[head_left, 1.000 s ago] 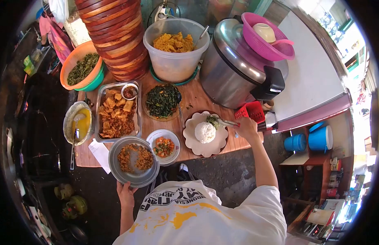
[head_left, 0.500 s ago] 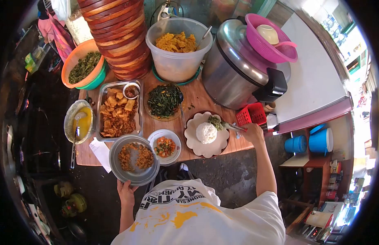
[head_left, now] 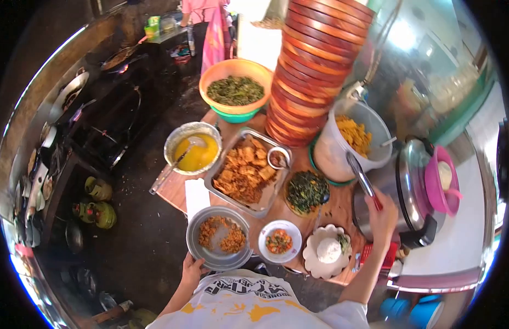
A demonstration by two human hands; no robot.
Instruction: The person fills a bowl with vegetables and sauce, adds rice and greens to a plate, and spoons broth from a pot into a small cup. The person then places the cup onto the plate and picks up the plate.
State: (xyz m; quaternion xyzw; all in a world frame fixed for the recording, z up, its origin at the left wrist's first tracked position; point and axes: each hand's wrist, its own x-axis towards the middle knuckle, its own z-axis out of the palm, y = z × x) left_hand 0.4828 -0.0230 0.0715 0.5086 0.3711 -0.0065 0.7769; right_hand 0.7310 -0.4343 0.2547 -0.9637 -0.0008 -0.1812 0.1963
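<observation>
My left hand [head_left: 192, 268] is closed on the rim of a round metal bowl [head_left: 195, 241] with brown crumbly food inside, held at the near table edge. My right hand [head_left: 383, 216] is raised at the right, wrapped round metal tongs [head_left: 362, 176] with a reddish part near the fingers. The tongs' far end is beside the white tub [head_left: 342, 142] of yellow food. Below that hand, a scalloped plate [head_left: 314, 257] carries a mound of white rice [head_left: 327, 250] and some greens [head_left: 344, 241]. A small bowl of chopped vegetables [head_left: 279, 241] stands between plate and metal bowl.
Around them on the table [head_left: 175, 189] are a fried-food tray [head_left: 219, 183], dark greens [head_left: 306, 192], a bowl of yellow liquid [head_left: 194, 156] and an orange basket [head_left: 210, 101]. A tall stack of wooden plates [head_left: 315, 71] and a steel cooker [head_left: 394, 186] stand behind. A person in pink [head_left: 202, 11] is beyond.
My right hand has lifted the tongs away from the plate towards the white tub; greens lie by the rice. My left hand still holds the metal bowl. The view has turned left.
</observation>
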